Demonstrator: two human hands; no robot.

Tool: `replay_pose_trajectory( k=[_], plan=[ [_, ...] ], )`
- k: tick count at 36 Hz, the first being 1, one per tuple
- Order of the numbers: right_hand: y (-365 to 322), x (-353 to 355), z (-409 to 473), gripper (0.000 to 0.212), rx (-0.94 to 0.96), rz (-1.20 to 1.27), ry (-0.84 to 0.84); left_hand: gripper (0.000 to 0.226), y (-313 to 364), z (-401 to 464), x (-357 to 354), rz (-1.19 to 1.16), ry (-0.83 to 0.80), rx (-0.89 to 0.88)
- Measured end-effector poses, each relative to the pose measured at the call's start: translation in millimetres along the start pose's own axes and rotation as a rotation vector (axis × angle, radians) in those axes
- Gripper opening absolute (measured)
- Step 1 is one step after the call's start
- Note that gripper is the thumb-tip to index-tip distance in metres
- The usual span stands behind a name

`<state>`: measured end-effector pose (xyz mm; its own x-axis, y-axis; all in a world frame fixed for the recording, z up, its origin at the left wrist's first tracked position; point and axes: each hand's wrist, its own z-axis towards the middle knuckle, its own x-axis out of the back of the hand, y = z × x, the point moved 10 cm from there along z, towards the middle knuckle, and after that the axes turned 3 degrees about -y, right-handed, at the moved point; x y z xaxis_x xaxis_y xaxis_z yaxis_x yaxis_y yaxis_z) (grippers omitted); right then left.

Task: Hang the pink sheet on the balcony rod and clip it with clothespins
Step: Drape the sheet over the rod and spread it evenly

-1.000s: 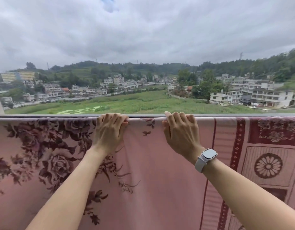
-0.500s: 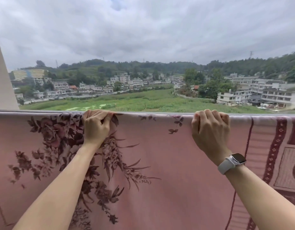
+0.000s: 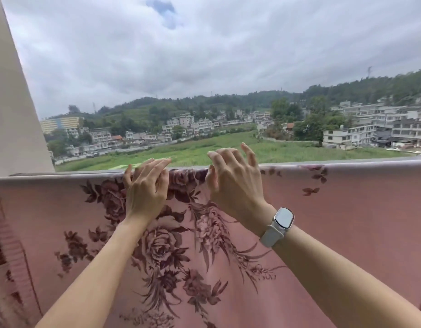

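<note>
Head view: pink sheet (image 3: 299, 233) draped over rod; both hands (image 3: 145, 188) (image 3: 233, 181) seemingly loose-fingered, gripping nothing.

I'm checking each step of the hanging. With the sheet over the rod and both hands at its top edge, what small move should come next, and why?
Probably reach for a clothespin. The sheet already drapes over the rod and hangs fairly flat, both the left hand and right hand have loose, spread fingers gripping nothing, and no clothespin shows on the edge.
</note>
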<state>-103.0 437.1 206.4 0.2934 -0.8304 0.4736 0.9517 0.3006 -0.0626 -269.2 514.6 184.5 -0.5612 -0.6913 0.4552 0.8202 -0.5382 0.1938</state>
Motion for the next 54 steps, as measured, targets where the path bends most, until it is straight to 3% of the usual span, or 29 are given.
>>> replay_pose_trajectory(
  k=[5, 11, 20, 29, 35, 38, 42, 48, 54],
  plan=[
    [-57, -55, 16, 0.046, 0.013, 0.031, -0.062, 0.052, -77, 9, 6, 0.048, -0.122, 0.056],
    [-78, -101, 17, 0.037, -0.028, -0.051, -0.078, 0.045, -105, 12, 20, -0.079, -0.004, -0.008],
    [-81, -102, 17, 0.029, -0.056, -0.141, -0.002, 0.045, -130, 10, 21, -0.032, 0.085, -0.136],
    [-80, -105, 14, 0.030, -0.043, -0.234, 0.034, 0.036, -142, 0, 17, 0.158, 0.044, -0.229],
    [-89, -110, 22, 0.030, -0.162, -0.188, -0.007, 0.039, -193, -4, 36, 0.159, 0.041, -0.147],
    [-129, -127, 31, 0.034, -0.073, -0.123, -0.016, 0.036, -212, 7, 49, 0.120, 0.069, -0.112],
    [-195, -167, 47, 0.040, 0.017, -0.079, -0.067, 0.047, -273, 20, 60, 0.095, 0.012, 0.086],
    [-235, -218, 71, 0.046, -0.080, -0.187, -0.141, 0.032, -329, 24, 72, 0.104, -0.014, -0.068],
    [-226, -214, 68, 0.040, -0.099, -0.285, -0.048, 0.035, -347, 28, 79, 0.073, 0.014, -0.199]
  ],
)
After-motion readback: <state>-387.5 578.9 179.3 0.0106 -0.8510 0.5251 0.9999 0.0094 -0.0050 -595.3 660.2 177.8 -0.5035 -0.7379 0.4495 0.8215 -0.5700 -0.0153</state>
